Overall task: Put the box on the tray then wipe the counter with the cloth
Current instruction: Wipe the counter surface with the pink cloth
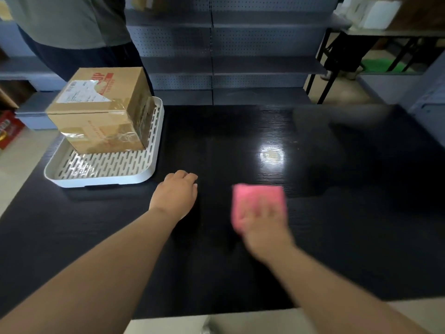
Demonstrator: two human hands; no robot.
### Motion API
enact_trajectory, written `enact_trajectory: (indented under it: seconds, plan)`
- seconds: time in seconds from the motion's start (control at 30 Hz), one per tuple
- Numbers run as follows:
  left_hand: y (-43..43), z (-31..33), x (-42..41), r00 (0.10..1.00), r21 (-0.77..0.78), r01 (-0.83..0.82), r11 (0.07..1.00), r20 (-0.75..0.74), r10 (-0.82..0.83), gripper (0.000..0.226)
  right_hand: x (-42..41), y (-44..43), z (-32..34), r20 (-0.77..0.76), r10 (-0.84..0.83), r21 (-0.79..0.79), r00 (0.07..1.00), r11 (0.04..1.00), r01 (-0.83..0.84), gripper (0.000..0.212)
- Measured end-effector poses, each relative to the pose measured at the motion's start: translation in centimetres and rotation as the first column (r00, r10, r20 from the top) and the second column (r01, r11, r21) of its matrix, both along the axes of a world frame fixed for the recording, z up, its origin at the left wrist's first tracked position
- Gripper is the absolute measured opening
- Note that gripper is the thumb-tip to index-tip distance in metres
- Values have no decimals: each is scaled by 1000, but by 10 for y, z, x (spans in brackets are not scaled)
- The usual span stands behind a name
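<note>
A taped cardboard box (101, 109) stands in the white slotted tray (103, 179) at the counter's far left. The pink cloth (258, 197) lies flat on the black counter (337, 225), right of centre. My right hand (261, 224) presses down on the cloth with fingers spread; both are blurred by motion. My left hand (177, 195) rests knuckles-up on the counter with its fingers curled under, just right of the tray's near corner, holding nothing.
A person in a grey shirt (72, 22) stands behind the tray at the far left. Grey pegboard shelving (228, 56) runs along the far side of the counter. A black-legged table (385, 34) stands at the back right.
</note>
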State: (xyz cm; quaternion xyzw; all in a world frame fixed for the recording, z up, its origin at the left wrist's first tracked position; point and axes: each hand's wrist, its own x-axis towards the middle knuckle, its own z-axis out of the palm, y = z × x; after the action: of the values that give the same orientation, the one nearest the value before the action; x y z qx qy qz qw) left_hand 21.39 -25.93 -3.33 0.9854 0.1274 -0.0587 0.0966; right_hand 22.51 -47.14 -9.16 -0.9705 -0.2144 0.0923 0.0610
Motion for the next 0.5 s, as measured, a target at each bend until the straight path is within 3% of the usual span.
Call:
enact_trajectory:
  seconds: [0.03, 0.1, 0.17, 0.2, 0.27, 0.37, 0.43, 0.5]
  plan:
    - [-3, 0, -5, 1000, -1, 2, 1000, -5, -2, 41, 24, -36, 2, -21, -192, 19, 981, 981, 192, 53]
    - [-6, -1, -18, 1000, -4, -3, 1000, -13, 3, 41, 59, -99, 12, -109, -503, -161, 857, 860, 484, 53]
    - [-7, -3, -31, 1000, -9, -19, 1000, -12, 19, 41, 72, -118, 14, -181, -709, -234, 681, 704, 671, 55]
    - [-9, -4, -36, 1000, -11, -29, 1000, -12, 29, 41, 68, -104, 13, -190, -728, -253, 658, 684, 684, 56]
    - [-13, -5, -45, 999, -14, -49, 999, -8, 49, 42, 40, -51, 0, -172, -599, -226, 782, 797, 561, 60]
    - [-21, -4, -56, 997, -16, -74, 997, 10, 74, 41, -56, 26, 3, -213, -135, -109, 968, 988, 113, 69]
    - [-28, -3, -62, 997, -18, -81, 997, 17, 82, 40, -94, 30, 6, -182, 170, -75, 968, 980, -186, 68]
    - [-31, 0, -69, 997, -19, -81, 996, 10, 82, 40, -86, -2, 8, -35, 440, -95, 897, 892, -441, 50]
